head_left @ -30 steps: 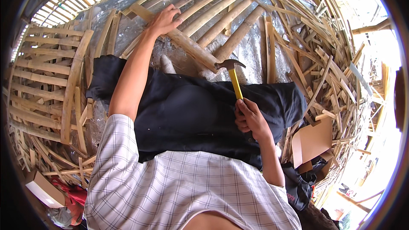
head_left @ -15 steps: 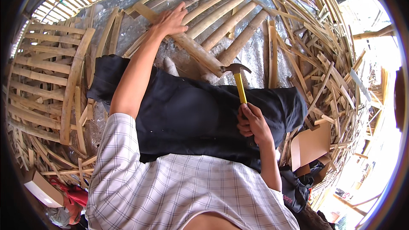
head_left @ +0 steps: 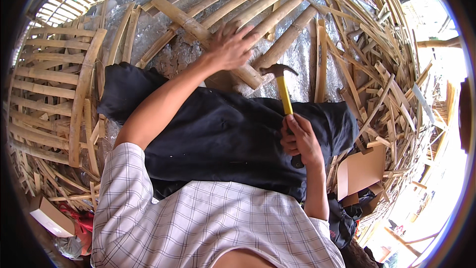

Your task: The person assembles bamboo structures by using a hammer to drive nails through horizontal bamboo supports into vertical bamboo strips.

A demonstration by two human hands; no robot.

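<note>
My right hand (head_left: 301,139) is wrapped round the yellow handle of a claw hammer (head_left: 283,92). The hammer's dark head is up, close to the end of a thick bamboo rail (head_left: 183,19). That rail belongs to a slatted bamboo frame (head_left: 270,22), whose slats run away from me to a far rail. My left hand (head_left: 230,47) reaches over the rail near where the slats join it, fingers apart and slightly blurred. Whether its fingertips press on the bamboo, I cannot tell. Black cloth (head_left: 213,129) covers my lap, below the frame.
At the left stands another slatted bamboo frame (head_left: 82,94). A large heap of split bamboo strips (head_left: 384,77) lies on the right, with a cardboard box (head_left: 362,171) near it. Grey sheeting (head_left: 302,74) lies under the frame. Another box (head_left: 52,217) is at lower left.
My left hand has moved right and nearer along the bamboo rail. The frame has shifted slightly. The hammer, still in my right hand, has moved a little right and its head has lifted slightly.
</note>
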